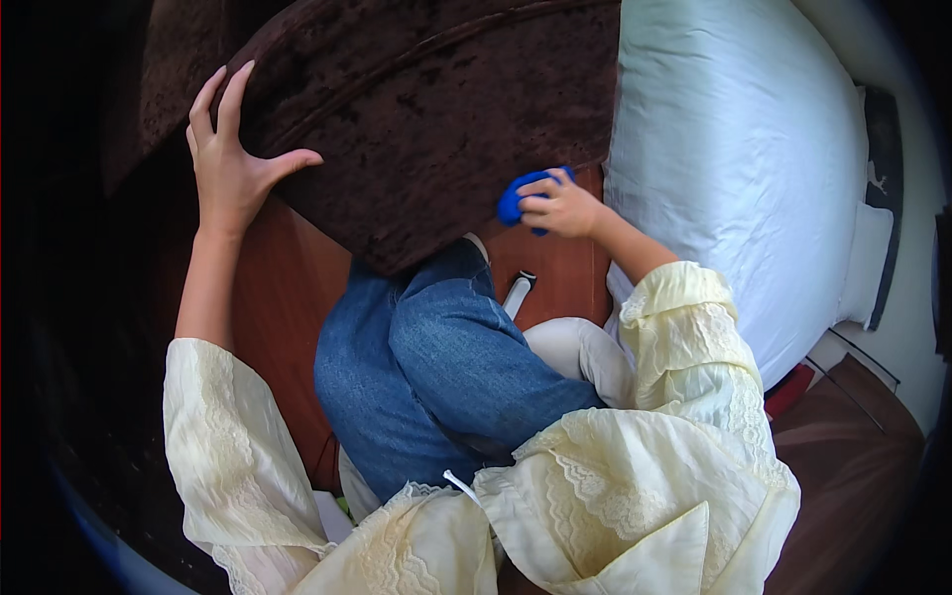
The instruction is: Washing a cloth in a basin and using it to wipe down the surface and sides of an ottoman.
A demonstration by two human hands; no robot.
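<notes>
Dark brown, velvety fabric (446, 126) with a raised seam spreads before me, one corner reaching over my jeans. My left hand (234, 156), its fingers spread and thumb stretched out, is at the fabric's left side; whether it presses on the fabric I cannot tell. A bright blue cloth (517, 197) is bunched in my right hand (558, 204), at the fabric's lower right edge. What the cloth touches beneath the hand is hidden.
To the right stands a bed with a pale sheet (729, 171) and a small white cushion (866, 260) beyond. Reddish-brown wooden floor (558, 260) shows below the fabric, with a white chair-base leg (519, 294) by my knees. Brown cloth (848, 461) lies at the lower right.
</notes>
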